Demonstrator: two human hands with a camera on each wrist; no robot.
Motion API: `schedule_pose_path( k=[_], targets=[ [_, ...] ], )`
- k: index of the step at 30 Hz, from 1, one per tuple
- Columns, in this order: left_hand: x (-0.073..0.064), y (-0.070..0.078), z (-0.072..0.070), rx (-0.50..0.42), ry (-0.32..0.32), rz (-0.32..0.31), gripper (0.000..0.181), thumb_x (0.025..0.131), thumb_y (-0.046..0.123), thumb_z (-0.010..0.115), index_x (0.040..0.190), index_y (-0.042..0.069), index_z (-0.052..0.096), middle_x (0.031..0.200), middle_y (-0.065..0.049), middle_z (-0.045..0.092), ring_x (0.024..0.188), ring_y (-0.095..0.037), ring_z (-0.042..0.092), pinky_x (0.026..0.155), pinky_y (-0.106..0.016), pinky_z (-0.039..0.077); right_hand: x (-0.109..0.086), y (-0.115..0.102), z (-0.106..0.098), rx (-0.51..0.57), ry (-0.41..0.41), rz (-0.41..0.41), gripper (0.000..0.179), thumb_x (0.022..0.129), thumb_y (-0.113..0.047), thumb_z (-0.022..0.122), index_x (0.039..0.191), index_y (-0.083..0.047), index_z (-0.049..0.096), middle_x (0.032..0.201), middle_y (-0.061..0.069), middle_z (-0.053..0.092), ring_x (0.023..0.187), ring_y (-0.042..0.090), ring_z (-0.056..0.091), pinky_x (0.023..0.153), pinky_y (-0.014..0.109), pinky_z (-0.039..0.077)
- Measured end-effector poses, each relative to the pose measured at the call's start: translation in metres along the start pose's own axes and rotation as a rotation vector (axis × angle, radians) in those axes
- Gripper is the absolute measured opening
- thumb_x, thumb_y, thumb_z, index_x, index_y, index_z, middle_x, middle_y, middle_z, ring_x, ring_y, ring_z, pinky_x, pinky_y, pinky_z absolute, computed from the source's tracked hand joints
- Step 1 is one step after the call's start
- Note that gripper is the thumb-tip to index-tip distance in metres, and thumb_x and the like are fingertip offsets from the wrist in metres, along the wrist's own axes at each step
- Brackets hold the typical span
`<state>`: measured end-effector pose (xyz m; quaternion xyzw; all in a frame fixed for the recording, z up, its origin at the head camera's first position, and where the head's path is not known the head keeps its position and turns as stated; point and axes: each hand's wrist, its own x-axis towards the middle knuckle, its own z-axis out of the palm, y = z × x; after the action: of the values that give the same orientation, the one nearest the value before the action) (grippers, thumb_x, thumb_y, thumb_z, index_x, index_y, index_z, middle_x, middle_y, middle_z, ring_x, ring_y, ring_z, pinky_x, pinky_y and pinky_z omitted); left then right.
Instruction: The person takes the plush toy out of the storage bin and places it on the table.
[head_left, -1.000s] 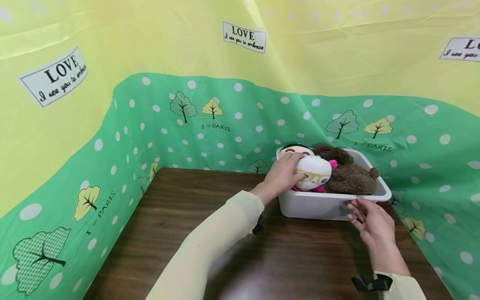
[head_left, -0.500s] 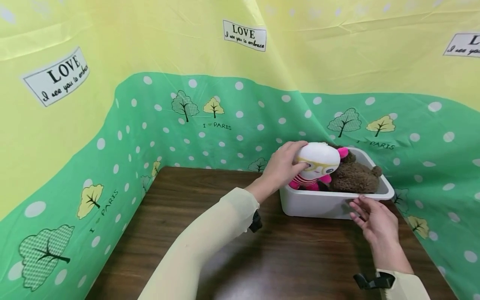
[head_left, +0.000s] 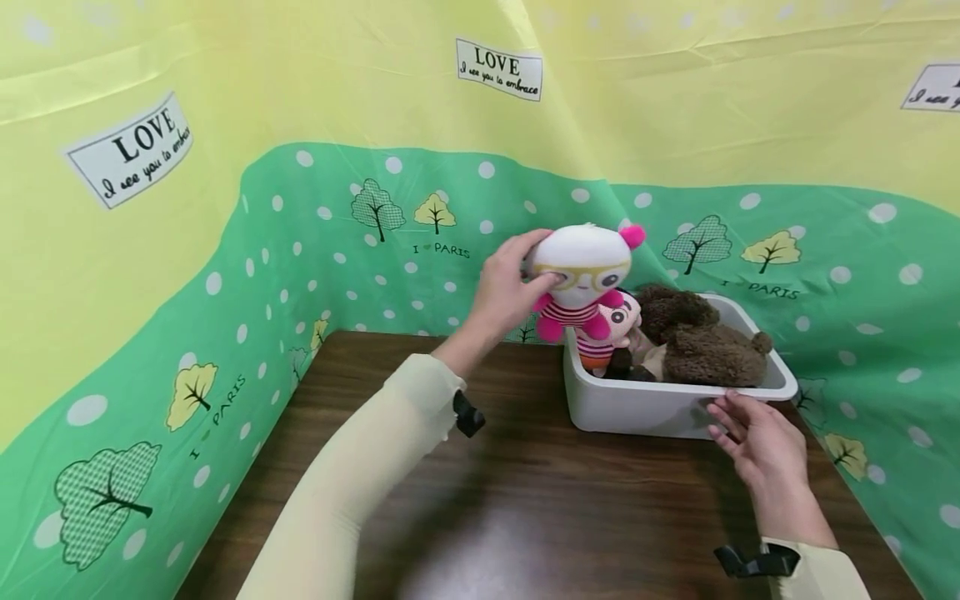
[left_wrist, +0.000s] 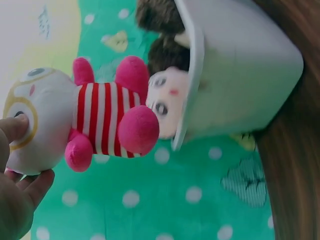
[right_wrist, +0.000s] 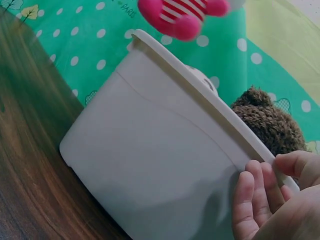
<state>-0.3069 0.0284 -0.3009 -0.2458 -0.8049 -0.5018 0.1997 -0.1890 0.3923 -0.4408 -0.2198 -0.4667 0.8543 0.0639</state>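
My left hand (head_left: 504, 290) grips a plush doll (head_left: 579, 250) by the side of its white head. It has yellow glasses, pink limbs and a red-and-white striped body (left_wrist: 105, 119), and hangs upright above the left end of a white plastic bin (head_left: 637, 410). Inside the bin, a second doll (head_left: 619, 323) with a pale face and striped top leans at the left. A fluffy brown plush toy (head_left: 712, 357) fills the right part. My right hand (head_left: 767, 450) holds the bin's front rim, thumb over the edge and fingers (right_wrist: 259, 192) against the outer wall.
The bin stands on a dark wood-grain table (head_left: 517, 483) near its back right corner. A green and yellow printed curtain (head_left: 480, 200) encloses the back and sides. Each wrist wears a black strap (head_left: 757, 561).
My left hand has lifted the white-headed doll up and leftward out of the bin, uncovering the pale-faced doll. The right hand stays at the bin's rim.
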Motion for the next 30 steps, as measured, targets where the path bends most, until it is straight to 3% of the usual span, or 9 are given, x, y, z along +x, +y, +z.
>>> schedule_pose_path(
  k=[7, 13, 21, 25, 30],
  targets=[
    [-0.001, -0.039, -0.050, -0.060, 0.012, -0.079, 0.053, 0.089, 0.013, 0.082, 0.138, 0.014, 0.064, 0.137, -0.006, 0.064, 0.122, -0.019, 0.061, 0.092, -0.031, 0.059, 0.001, -0.001, -0.003, -0.023, 0.000, 0.017, 0.006, 0.092, -0.019, 0.080, 0.096, -0.016, 0.077, 0.085, -0.001, 0.078, 0.078, 0.015, 0.076, 0.062, 0.036, 0.061],
    [-0.014, -0.092, -0.091, 0.005, -0.017, -0.175, 0.052, 0.090, 0.011, 0.080, 0.139, 0.013, 0.062, 0.137, -0.009, 0.063, 0.124, -0.025, 0.061, 0.096, -0.041, 0.058, 0.001, -0.003, -0.005, -0.064, -0.014, 0.013, 0.004, 0.095, -0.018, 0.075, 0.092, -0.018, 0.076, 0.085, -0.003, 0.078, 0.077, 0.013, 0.076, 0.061, 0.035, 0.060],
    [-0.030, -0.164, -0.148, 0.095, 0.003, -0.308, 0.055, 0.091, 0.008, 0.077, 0.143, 0.008, 0.058, 0.142, -0.017, 0.060, 0.129, -0.037, 0.058, 0.103, -0.051, 0.051, 0.002, -0.003, -0.008, -0.135, -0.011, -0.001, 0.004, 0.095, -0.021, 0.076, 0.092, -0.019, 0.077, 0.085, -0.005, 0.079, 0.076, 0.011, 0.075, 0.060, 0.033, 0.059],
    [-0.037, -0.196, -0.169, 0.110, 0.012, -0.373, 0.055, 0.093, 0.005, 0.075, 0.145, 0.006, 0.055, 0.146, -0.019, 0.056, 0.132, -0.040, 0.056, 0.100, -0.053, 0.053, 0.002, -0.003, -0.007, -0.161, -0.003, -0.022, 0.003, 0.093, -0.023, 0.079, 0.093, -0.020, 0.076, 0.086, -0.006, 0.078, 0.077, 0.010, 0.075, 0.060, 0.032, 0.059],
    [-0.042, -0.223, -0.184, 0.139, 0.015, -0.422, 0.056, 0.094, 0.002, 0.072, 0.146, 0.003, 0.053, 0.148, -0.022, 0.053, 0.134, -0.042, 0.054, 0.101, -0.054, 0.052, 0.002, -0.003, -0.006, -0.181, 0.011, -0.015, 0.004, 0.092, -0.023, 0.079, 0.095, -0.022, 0.076, 0.086, -0.007, 0.078, 0.078, 0.009, 0.074, 0.061, 0.032, 0.059]
  ],
)
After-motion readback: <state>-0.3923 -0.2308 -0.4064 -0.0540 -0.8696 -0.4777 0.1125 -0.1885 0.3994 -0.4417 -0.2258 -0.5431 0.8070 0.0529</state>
